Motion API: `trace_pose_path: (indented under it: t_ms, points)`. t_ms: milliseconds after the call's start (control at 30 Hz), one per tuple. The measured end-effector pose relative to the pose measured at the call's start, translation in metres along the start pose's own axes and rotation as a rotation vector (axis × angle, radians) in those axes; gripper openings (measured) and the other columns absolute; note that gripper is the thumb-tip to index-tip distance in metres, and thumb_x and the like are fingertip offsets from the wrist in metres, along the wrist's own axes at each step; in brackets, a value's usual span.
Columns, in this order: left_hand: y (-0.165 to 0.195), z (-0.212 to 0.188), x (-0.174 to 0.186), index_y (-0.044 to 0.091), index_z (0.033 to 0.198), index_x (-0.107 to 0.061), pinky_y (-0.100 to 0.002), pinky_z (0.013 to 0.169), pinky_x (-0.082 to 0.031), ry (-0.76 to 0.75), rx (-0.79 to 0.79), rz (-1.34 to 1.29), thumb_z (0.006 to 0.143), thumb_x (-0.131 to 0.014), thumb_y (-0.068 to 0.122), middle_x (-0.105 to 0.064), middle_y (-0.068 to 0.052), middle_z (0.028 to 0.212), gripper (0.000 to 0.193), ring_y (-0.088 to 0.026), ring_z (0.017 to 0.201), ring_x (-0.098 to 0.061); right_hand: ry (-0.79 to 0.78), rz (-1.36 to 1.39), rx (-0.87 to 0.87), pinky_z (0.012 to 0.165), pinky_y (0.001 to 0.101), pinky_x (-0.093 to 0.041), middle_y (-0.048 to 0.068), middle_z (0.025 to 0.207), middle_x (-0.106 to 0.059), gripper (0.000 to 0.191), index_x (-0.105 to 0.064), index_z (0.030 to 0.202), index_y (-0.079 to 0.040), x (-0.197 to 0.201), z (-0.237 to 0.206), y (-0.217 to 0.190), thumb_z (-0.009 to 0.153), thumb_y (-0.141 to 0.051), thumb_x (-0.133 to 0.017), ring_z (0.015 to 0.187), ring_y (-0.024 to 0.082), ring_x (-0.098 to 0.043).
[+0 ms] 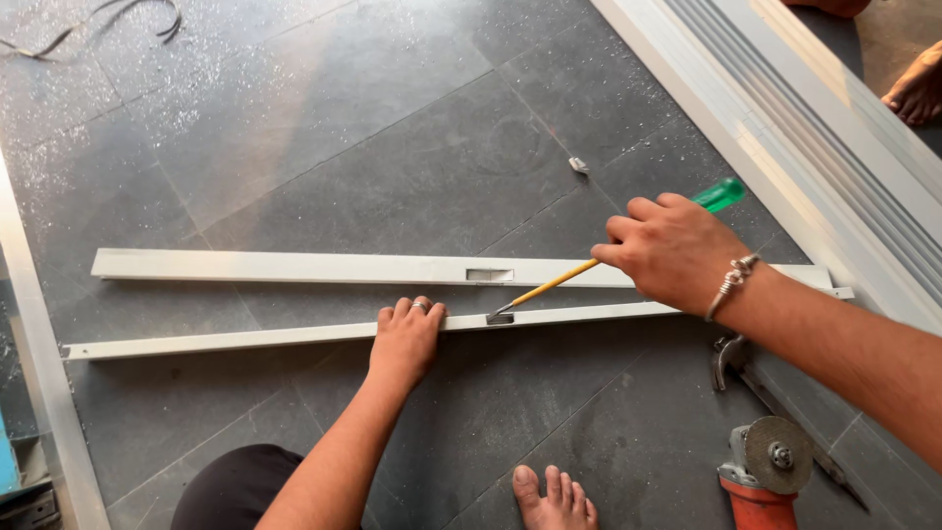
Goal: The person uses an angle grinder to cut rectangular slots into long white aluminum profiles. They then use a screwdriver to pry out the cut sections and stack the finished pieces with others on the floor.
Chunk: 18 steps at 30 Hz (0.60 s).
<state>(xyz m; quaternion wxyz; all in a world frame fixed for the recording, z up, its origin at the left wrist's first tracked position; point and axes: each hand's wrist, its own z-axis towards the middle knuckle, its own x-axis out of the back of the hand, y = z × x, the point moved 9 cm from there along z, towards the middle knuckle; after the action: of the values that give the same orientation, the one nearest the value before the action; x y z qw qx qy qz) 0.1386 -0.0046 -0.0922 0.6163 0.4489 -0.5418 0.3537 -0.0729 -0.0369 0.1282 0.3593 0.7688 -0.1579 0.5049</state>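
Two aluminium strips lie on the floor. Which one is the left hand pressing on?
The nearer, narrower strip. The left hand rests on it, and the screwdriver in the right hand touches it. The wider strip with the rectangular slot lies beyond, untouched.

metalwork workshop floor, aluminium profiles (294,265), angle grinder (770,471), metal shavings (147,88)

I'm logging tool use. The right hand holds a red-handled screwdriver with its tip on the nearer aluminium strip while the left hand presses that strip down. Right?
Not quite: the head view shows the screwdriver handle is green. The rest holds: right hand, left hand, nearer aluminium strip.
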Motion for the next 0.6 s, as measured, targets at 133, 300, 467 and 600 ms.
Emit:
trace_pose_path:
  t_ms: [133,300,467,600]
  points:
    - [-0.001,-0.002,-0.006,0.02,0.124,-0.061,-0.045,0.094,-0.041,-0.061,0.028,0.041,0.094,-0.054,0.016,-0.063,-0.001,0.115,0.031,-0.023,0.107,-0.057,-0.036,-0.052,0.011,0.061,0.0314,-0.051,-0.003,0.082,-0.065,0.019,-0.073,0.099,-0.021,0.003,-0.001,-0.009,0.09,-0.014,-0.058,0.078,0.016,-0.064]
    - [0.003,-0.002,-0.004,0.021,0.125,-0.061,-0.045,0.094,-0.041,-0.111,0.043,0.063,0.095,-0.053,0.017,-0.062,-0.002,0.116,0.031,-0.023,0.108,-0.057,-0.02,-0.015,0.003,0.059,0.0328,-0.052,-0.002,0.083,-0.066,0.023,-0.073,0.103,-0.021,0.007,-0.013,-0.014,0.085,-0.015,-0.06,0.076,0.017,-0.067]
    - [0.004,-0.001,-0.001,0.02,0.128,-0.058,-0.047,0.095,-0.041,-0.171,0.07,0.078,0.095,-0.053,0.015,-0.061,-0.002,0.118,0.033,-0.024,0.111,-0.056,-0.082,-0.01,-0.045,0.056,0.0316,-0.054,0.0,0.081,-0.066,0.015,-0.071,0.096,-0.019,-0.002,-0.019,-0.02,0.088,-0.016,-0.059,0.074,0.017,-0.068]
    - [0.005,-0.001,-0.002,0.02,0.128,-0.057,-0.048,0.097,-0.04,-0.2,0.079,0.104,0.095,-0.054,0.014,-0.06,-0.003,0.121,0.034,-0.024,0.113,-0.055,-0.108,0.009,-0.105,0.055,0.0316,-0.055,0.002,0.082,-0.068,0.013,-0.07,0.087,-0.015,-0.003,-0.025,-0.034,0.091,-0.019,-0.058,0.071,0.018,-0.07]
